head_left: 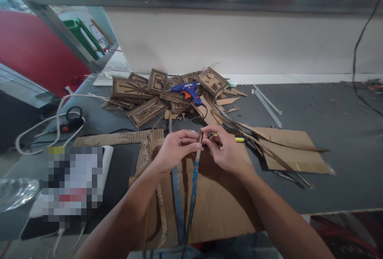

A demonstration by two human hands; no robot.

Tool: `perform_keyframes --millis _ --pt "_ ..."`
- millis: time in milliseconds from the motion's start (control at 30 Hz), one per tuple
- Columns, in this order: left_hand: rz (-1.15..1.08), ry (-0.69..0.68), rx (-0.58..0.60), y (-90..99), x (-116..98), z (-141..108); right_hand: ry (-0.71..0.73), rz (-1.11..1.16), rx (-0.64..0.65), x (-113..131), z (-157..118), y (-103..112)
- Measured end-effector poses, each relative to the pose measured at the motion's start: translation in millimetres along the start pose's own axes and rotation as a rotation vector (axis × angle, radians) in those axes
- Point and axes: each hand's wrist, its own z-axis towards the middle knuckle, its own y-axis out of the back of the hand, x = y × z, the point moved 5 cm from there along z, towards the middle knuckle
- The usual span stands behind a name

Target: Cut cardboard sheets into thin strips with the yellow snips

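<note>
My left hand (pixel 179 150) and my right hand (pixel 223 147) meet near the middle, their fingers pinching the upper end of a narrow cardboard strip (pixel 194 181) with blue print. The strip hangs down toward the table's front edge. Beneath both hands lies a large brown cardboard sheet (pixel 221 207), with another blue-marked strip (pixel 177 195) on it. A yellow tool (pixel 239 139) lies beside my right hand, partly hidden by it. Beyond my hands, a blue glue gun (pixel 188 90) rests on a pile of decorated cardboard pieces (pixel 146 111).
Loose strips and a cardboard piece (pixel 295 147) lie at right. Thin pale sticks (pixel 267 107) are farther back. At left are white cables (pixel 58 121), a blurred device (pixel 74 183) and clear plastic (pixel 18 193). A metal bar (pixel 191 1) crosses the back.
</note>
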Motion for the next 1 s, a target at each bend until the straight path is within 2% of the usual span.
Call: perform_keyframes --millis 200,733,1000 --pt "-0.044 0.021 -0.009 -4.2 -3.9 -1.7 0.049 -0.014 0.012 -0.2 -0.5 -2.8" --pt "-0.039 -0.009 -0.02 -5.6 -2.3 -1.6 0.042 -0.036 0.005 -2.3 -1.8 -3.6" --pt "-0.055 -0.009 -0.078 -1.3 -6.0 -2.0 0.035 -0.005 0.01 -3.1 -3.8 -5.6"
